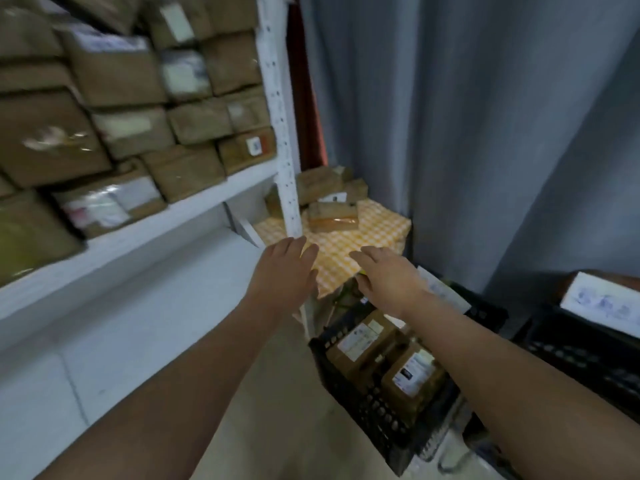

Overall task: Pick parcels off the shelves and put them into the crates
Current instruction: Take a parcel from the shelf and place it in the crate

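Brown cardboard parcels [194, 171] with white labels are stacked on the white shelf [145, 230] at the left. A few more parcels [332, 216] lie on a yellow checked cloth [377, 230] behind the shelf post. A black crate [377, 414] on the floor at lower centre holds several labelled parcels [412, 379]. My left hand [284, 275] and my right hand [388, 275] are both stretched forward over the near edge of the checked cloth, fingers extended, holding nothing. The right hand is above the crate's far end.
A white perforated shelf post [280, 109] stands just beyond my left hand. A second black crate [588, 358] with a white-topped box [602, 299] sits at the right. A grey curtain [450, 116] hangs behind. The lower shelf board [131, 306] lies beneath my left arm.
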